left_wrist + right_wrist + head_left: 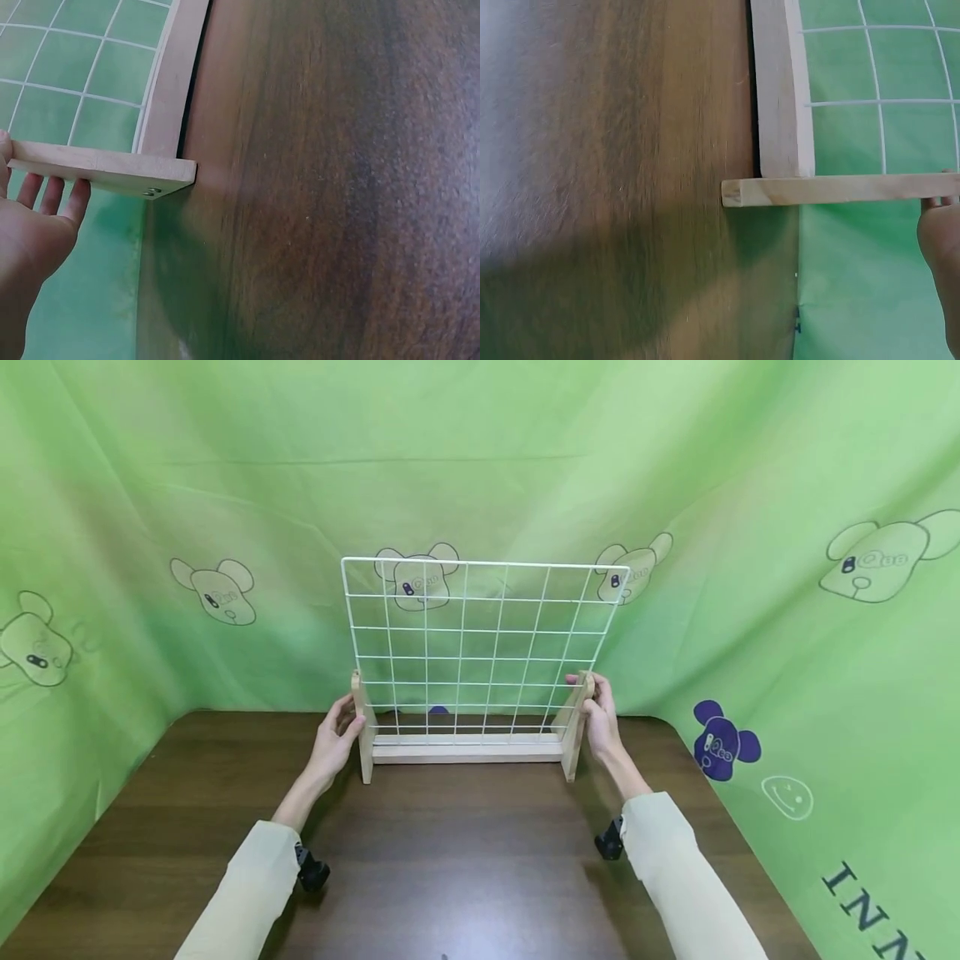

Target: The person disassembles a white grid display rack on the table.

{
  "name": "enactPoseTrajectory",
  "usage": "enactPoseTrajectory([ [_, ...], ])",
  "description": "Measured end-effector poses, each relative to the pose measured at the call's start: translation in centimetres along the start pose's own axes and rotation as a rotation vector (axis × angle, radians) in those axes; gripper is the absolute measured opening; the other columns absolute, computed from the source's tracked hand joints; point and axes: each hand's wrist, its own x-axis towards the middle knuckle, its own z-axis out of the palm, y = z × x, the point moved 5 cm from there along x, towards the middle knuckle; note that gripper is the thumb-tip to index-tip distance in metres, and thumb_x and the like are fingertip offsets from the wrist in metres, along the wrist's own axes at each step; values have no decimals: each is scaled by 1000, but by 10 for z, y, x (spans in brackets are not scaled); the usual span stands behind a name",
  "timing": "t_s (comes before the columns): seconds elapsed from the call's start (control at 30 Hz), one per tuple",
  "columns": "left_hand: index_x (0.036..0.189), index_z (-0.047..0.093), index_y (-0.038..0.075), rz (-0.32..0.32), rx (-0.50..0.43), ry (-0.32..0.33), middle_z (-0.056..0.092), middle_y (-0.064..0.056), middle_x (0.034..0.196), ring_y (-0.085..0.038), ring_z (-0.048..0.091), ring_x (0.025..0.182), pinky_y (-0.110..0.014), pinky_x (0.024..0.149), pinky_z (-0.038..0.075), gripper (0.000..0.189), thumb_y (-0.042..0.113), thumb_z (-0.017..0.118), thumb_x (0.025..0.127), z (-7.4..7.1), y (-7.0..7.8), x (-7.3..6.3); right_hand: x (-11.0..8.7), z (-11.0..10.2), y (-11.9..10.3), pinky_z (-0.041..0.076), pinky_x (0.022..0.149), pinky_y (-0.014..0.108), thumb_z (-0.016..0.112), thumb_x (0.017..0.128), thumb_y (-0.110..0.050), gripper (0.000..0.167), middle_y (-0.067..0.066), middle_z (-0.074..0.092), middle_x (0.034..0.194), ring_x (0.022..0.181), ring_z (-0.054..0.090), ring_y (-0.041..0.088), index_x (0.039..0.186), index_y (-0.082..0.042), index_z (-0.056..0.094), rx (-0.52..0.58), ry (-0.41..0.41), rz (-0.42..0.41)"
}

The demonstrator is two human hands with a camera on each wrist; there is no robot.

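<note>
A white wire grid panel [462, 630] stands upright, leaning slightly back, in a pale wooden stand. The stand has a bottom rail [467, 753] between two side boards and rests on the table. My left hand [333, 745] pinches the left side board [105, 163], its thumb at the board's edge and fingertips against the outer face. At the other end my right hand [602, 727] grips the upper part of the right side board [825, 190]; a fingertip shows past its inner side. In the right wrist view most of that hand is cut off by the frame.
The brown wood-grain table [465, 860] extends in front of the stand. Behind and at both sides hangs a green cloth [480, 427] printed with cartoon mouse heads. Black devices [311, 870] sit at both wrists below light sleeves.
</note>
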Motion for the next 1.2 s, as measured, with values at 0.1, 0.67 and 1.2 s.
enactPoseTrajectory([
  [0.1, 143, 30, -11, -5, 7, -11, 39, -31, 139, -39, 40, 126, -34, 102, 35, 51, -1, 51, 98, -1, -2, 0, -1, 4, -2, 34, 97, 46, 28, 73, 15, 59, 33, 42, 132, 112, 45, 33, 132, 14, 31, 23, 13, -3],
  [0.67, 143, 30, -11, 18, -13, -38, 40, -32, 136, -40, 41, 123, -23, 96, 36, 50, -1, 50, 98, -4, -9, 5, -10, 11, -13, 40, 94, 42, 28, 69, 20, 57, 30, 51, 116, 108, 46, 49, 125, 21, 36, 7, 0, -69],
  [1.2, 144, 29, -10, 32, -24, -55, 39, -32, 138, -39, 40, 123, -18, 92, 38, 50, 1, 48, 99, -4, -13, -1, -29, 2, 0, 46, 90, 39, 30, 92, 8, 45, 46, 45, 107, 94, 58, 34, 135, 20, 31, 16, -69, -377],
])
